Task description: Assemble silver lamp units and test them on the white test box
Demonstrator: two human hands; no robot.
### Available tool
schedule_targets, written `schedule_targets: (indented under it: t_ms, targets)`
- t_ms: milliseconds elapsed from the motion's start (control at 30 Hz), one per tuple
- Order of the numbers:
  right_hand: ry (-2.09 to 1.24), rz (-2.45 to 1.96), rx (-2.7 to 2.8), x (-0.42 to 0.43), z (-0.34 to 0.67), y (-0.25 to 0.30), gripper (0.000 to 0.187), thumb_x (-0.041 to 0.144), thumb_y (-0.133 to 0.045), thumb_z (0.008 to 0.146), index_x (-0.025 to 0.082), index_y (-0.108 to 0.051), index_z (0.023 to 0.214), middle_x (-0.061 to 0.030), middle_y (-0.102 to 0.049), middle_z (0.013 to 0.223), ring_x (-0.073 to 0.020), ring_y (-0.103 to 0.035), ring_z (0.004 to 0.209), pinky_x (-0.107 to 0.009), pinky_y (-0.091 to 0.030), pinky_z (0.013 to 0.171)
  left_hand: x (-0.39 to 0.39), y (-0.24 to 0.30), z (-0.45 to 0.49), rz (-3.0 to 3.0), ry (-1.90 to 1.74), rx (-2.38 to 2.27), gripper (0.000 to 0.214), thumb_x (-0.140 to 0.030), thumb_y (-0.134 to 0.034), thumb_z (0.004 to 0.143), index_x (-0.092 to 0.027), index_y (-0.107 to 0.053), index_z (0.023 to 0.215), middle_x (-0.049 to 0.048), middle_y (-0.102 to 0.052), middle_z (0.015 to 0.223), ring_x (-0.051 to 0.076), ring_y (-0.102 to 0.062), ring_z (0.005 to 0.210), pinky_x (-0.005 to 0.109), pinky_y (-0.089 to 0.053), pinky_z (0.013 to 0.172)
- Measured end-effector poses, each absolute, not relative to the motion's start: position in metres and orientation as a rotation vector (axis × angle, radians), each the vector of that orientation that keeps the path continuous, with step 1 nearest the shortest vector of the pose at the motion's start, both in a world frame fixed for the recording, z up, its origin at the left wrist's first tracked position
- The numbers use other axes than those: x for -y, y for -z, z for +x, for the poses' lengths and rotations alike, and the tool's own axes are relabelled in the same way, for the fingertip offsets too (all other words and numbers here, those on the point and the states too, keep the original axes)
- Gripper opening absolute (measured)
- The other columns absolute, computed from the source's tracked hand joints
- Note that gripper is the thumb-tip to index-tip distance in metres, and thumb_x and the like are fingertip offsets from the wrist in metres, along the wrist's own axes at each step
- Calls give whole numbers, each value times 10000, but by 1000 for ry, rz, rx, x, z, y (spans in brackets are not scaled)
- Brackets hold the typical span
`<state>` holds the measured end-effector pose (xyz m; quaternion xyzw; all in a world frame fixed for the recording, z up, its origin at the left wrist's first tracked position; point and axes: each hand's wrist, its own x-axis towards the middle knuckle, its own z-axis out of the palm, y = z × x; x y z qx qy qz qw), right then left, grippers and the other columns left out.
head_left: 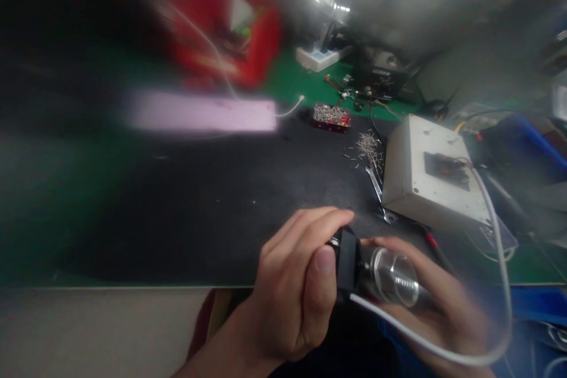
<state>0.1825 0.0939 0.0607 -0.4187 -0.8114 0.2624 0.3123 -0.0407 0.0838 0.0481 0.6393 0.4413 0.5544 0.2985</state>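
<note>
Just over the table's front edge I hold a black device with a clear cylindrical end (390, 274). My left hand (296, 280) wraps round its black end, thumb bent against the near side and fingers over the top. My right hand (436, 289), partly blurred, curls round the clear cylinder, fingers on the far side. A white cable (502, 266) leaves the black part by my left thumb, loops right and runs up over a white box. Beyond my hands lies an open-ended wrench (374, 183). Both palms and much of the black part are hidden.
A white metal box (398, 171) stands at the right of the black mat (199, 201). Behind the wrench are loose screws (368, 146) and a small tin of screws (331, 116). Farther back are a power strip (316, 59) and a red bin (261, 41); a pinkish-white strip (204, 111) lies left.
</note>
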Motion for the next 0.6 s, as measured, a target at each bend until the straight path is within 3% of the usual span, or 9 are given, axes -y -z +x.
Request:
schedule_targets:
  t_ms: [300,433,600]
  targets:
    - [-774,-1110,2044,-93,175,-64,473,314,-826,916,268,-614,1335,-35,-723,1234,-201,-734,1085,-224,-616,933,-83,-50,-41,1682,-1496,-1150,419,-165,-432,1020,-205,-692,1347,108,-725,1306,294,-651,1220,459,-488,1089]
    - [-797,-1104,2005,-93,171,-63,508,289,-841,896,275,-609,1348,-31,-715,1250,-200,-727,1094,-228,-617,929,-85,-51,-43,1697,-1512,-1142,403,-198,-473,1007,-215,-706,1335,108,-736,1291,306,-667,1205,446,-491,1076]
    - [-777,-1065,1962,-92,170,-64,454,316,-797,942,273,-595,1346,-26,-715,1229,-169,-725,1069,-206,-601,937,-84,-53,-43,1706,-1447,-1181,402,-185,-406,1045,-217,-651,1362,105,-714,1260,259,-662,1157,393,-518,990]
